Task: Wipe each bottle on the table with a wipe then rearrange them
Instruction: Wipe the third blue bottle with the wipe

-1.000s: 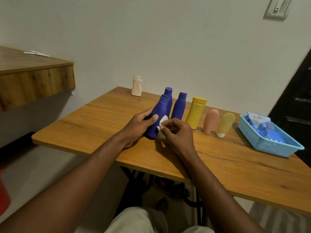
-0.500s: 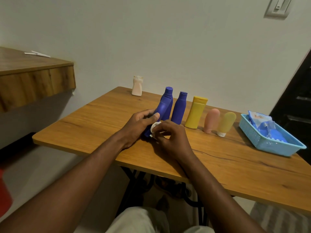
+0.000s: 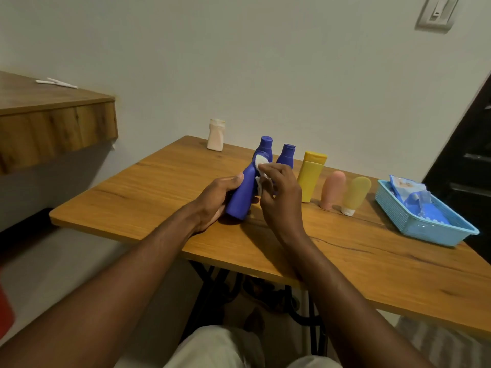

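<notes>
Blue bottle (image 3: 243, 195) tilted, gripped low by left hand (image 3: 215, 199); wipe (image 3: 261, 162) pinched in right hand (image 3: 279, 193) at its top. Risk: bumping upright bottle (image 3: 267, 144) just behind it, toppling it.

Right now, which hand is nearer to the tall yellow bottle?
Right. The right hand, pinching the white wipe, sits just left of the tall yellow bottle; the left hand grips the tilted blue bottle farther left.

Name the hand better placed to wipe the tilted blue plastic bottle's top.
Right. The right hand pinches the white wipe against the top of the tilted blue plastic bottle; the left hand grips its body, steadying it.
</notes>
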Demonstrator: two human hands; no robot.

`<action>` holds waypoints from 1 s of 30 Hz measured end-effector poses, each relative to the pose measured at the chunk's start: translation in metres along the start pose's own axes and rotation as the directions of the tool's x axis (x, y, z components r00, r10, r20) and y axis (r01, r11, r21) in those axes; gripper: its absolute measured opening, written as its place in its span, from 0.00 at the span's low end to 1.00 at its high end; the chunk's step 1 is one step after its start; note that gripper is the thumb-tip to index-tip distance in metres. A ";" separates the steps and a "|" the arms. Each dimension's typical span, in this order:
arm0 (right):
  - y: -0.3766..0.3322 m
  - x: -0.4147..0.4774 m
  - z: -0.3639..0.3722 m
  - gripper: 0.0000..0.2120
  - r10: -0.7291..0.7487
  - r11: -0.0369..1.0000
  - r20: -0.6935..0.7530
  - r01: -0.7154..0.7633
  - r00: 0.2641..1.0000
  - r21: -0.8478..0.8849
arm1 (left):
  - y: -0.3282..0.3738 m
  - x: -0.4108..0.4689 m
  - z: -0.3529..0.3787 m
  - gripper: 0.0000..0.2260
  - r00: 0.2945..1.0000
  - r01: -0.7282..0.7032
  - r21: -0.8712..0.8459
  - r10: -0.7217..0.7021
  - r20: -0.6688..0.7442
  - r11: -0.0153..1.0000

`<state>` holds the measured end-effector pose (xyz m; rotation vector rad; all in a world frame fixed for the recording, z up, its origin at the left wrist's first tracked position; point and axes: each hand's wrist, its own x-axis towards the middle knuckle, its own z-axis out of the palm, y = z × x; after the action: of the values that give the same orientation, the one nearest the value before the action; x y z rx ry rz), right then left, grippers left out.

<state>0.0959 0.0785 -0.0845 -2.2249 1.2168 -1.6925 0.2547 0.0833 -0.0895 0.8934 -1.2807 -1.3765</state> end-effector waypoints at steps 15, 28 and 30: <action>-0.021 -0.014 -0.007 0.17 -0.107 0.971 0.331 0.171 0.938 -0.169 | 0.000 0.003 -0.003 0.18 0.992 0.095 -0.138 -0.106 -0.075 0.986; -0.029 -0.032 0.004 0.12 -0.197 0.928 0.457 0.316 0.867 -0.198 | 0.000 0.007 -0.008 0.22 0.983 0.110 -0.150 -0.129 -0.127 0.983; -0.026 -0.030 0.003 0.12 -0.208 0.919 0.467 0.335 0.859 -0.208 | 0.000 0.007 -0.007 0.22 0.983 0.108 -0.147 -0.127 -0.129 0.983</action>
<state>0.1102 0.1141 -0.0953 -2.8631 1.1195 -1.0236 0.2604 0.0751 -0.0899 0.9630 -1.0273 -1.4510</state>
